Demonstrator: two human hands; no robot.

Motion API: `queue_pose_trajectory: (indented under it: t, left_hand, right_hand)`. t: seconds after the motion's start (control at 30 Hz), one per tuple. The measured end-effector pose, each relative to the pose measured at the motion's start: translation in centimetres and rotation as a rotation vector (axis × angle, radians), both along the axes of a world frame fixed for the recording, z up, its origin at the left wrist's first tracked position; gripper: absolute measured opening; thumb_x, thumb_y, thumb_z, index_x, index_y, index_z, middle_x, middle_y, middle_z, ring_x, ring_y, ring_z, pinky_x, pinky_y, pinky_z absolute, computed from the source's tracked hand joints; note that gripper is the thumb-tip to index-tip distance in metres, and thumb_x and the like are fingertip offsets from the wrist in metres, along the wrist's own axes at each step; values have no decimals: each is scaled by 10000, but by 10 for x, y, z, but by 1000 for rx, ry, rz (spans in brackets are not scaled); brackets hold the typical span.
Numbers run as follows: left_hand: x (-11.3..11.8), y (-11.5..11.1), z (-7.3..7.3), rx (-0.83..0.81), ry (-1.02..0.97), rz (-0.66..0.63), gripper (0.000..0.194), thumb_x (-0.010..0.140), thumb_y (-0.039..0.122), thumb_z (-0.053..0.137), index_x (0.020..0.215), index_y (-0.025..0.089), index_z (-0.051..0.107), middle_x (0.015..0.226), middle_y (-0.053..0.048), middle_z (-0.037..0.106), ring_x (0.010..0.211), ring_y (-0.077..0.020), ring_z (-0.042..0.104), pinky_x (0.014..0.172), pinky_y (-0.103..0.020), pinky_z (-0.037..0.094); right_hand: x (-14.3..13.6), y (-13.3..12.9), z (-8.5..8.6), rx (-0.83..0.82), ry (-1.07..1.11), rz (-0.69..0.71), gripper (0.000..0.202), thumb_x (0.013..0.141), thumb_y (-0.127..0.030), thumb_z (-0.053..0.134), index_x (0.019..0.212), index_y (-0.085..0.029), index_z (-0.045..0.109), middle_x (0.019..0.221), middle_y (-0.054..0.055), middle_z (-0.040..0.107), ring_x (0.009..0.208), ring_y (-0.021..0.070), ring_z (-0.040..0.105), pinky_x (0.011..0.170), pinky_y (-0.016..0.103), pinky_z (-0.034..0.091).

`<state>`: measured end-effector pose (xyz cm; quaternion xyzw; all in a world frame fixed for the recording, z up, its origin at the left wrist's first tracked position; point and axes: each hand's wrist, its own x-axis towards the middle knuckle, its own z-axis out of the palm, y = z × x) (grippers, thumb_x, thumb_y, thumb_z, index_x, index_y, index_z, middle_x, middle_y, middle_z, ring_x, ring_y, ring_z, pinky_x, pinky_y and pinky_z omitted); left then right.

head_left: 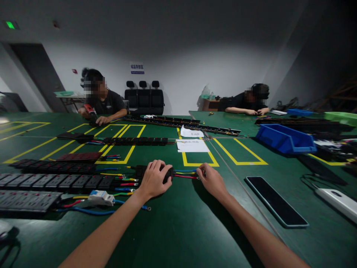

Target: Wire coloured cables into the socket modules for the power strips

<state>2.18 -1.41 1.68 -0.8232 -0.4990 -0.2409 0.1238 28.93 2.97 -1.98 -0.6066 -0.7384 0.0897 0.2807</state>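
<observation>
Fingers of my left hand (157, 178) wrap over a small black module (140, 172) lying on the green table. Blue, yellow and red wires (184, 174) run from its right side toward my right hand (209, 178). The thumb and fingertips of my right hand are pinched at the wire ends with metal lugs. Left of my left hand lie rows of black socket strips (52, 182) with coloured leads. A white breaker (100, 198) sits among the nearest leads.
A phone (276, 201), a white power bank (338, 201) and a blue bin (285, 138) are on the right. Paper sheets (193, 145) and long strips (184, 124) lie ahead. Across the table, one person (104, 102) holds a red tool; another person (245, 102) leans over wires.
</observation>
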Motion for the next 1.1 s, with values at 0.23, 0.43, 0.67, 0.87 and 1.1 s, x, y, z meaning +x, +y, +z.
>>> queue_pose_trajectory:
  t: [0.23,0.43,0.67,0.87,1.1]
  left_hand:
    - [-1,3,-4,1,39,-79,414,895,272,557,1301,201,592,1059,-107,542,990,-259,511,839,-418,481]
    - [-3,4,-4,14,36,-129,391,943,270,539,1326,222,599,1081,-112,561,1020,-261,518,842,-430,486]
    - [-1,11,-12,105,96,-155,320,1013,210,442,1288,211,604,1045,-102,597,987,-229,540,817,-392,495]
    - [2,11,-11,107,192,-191,261,1014,221,413,1085,199,663,955,-83,596,916,-217,544,796,-370,457]
    - [6,-1,0,18,67,-118,330,954,392,540,1205,194,622,1120,-115,606,1040,-268,549,884,-429,454]
  right_hand:
    - [-1,1,-1,-7,86,3,169,993,-369,413,957,-239,514,905,46,684,784,200,615,622,274,331]
    - [-6,-1,0,99,238,44,199,966,-398,405,927,-234,511,811,45,654,721,210,609,649,297,393]
    - [-4,3,4,54,540,123,227,886,-431,536,799,-221,533,719,30,632,656,183,606,584,283,457]
    - [-2,10,1,-80,871,22,244,721,-400,651,827,-215,532,630,-25,553,510,139,512,408,232,382]
    - [7,17,-5,-112,858,-103,283,718,-419,600,894,-200,571,703,8,606,505,142,521,390,237,344]
